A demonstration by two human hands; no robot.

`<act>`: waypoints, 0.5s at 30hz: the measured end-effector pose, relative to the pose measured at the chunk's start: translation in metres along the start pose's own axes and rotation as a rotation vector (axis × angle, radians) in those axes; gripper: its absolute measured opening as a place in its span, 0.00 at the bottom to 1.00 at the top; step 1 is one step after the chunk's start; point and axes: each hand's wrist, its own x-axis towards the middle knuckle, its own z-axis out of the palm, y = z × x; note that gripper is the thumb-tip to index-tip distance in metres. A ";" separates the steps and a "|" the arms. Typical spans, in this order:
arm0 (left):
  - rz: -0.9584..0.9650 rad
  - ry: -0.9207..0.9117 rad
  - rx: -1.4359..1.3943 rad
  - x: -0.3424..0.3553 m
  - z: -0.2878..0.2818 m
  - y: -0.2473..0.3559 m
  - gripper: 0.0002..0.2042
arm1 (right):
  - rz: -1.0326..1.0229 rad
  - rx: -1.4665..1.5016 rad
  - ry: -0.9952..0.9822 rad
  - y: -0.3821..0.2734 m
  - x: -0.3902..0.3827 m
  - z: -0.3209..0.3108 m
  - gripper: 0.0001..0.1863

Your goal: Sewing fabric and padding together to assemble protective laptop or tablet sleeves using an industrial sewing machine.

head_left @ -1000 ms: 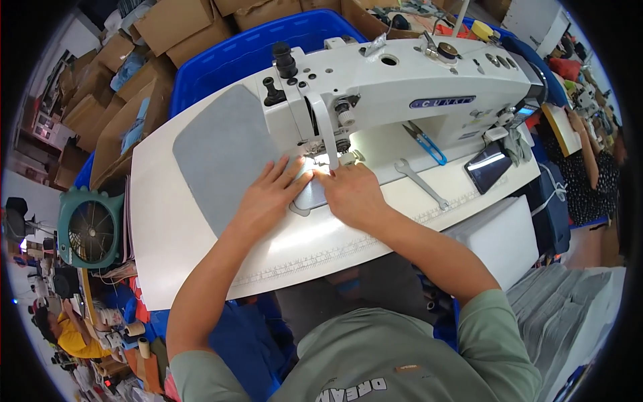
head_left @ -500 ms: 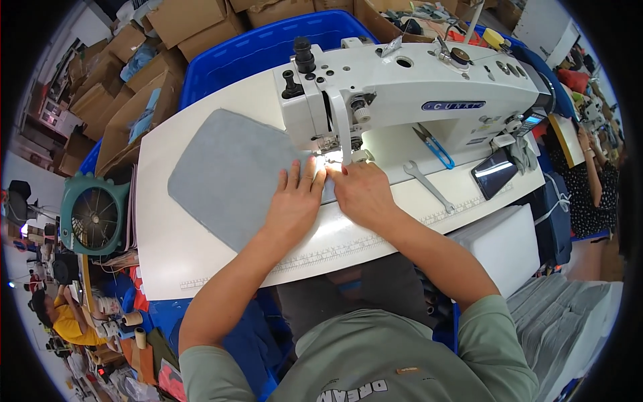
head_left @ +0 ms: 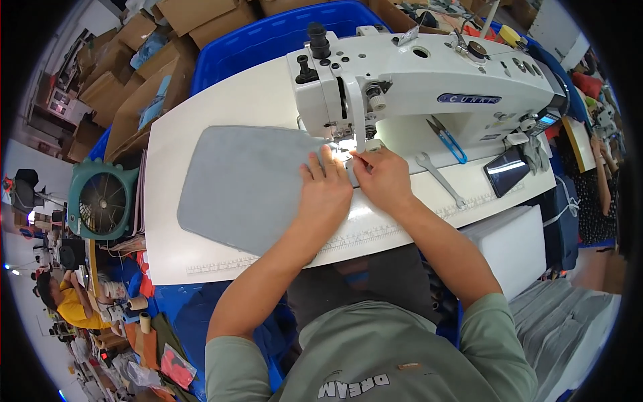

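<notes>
One wrench (head_left: 441, 181) near right hand (head_left: 384, 176).

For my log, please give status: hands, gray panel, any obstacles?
Left hand flat on gray panel. Right hand near sewing machine, grip unclear. Panel flat, mostly left of machine. Wrench, blue snips off to right.

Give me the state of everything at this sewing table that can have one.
Gray panel: spread flat
Left hand: open, palm down on the panel
Right hand: fingers bent, beside the needle area; grip unclear
Sewing machine: work light lit
Display: lit
Phone: face up, screen dark
Wrench: lying flat
Fan: spinning or stopped, cannot tell
</notes>
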 end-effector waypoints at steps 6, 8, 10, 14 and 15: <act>-0.082 0.063 -0.074 0.007 0.013 0.017 0.22 | 0.083 0.036 -0.068 0.004 0.003 -0.003 0.07; -0.158 0.006 -0.064 0.017 0.015 0.030 0.22 | 0.082 0.066 -0.027 0.015 0.003 0.002 0.07; -0.151 -0.162 -0.187 0.017 0.015 0.028 0.21 | 0.103 0.117 -0.012 0.022 -0.001 -0.001 0.07; -0.170 -0.138 -0.414 0.014 -0.020 0.013 0.18 | 0.068 0.197 -0.018 0.027 -0.002 0.019 0.09; -0.227 -0.114 -0.352 0.006 -0.012 0.008 0.21 | 0.091 0.233 -0.002 0.018 0.002 0.021 0.10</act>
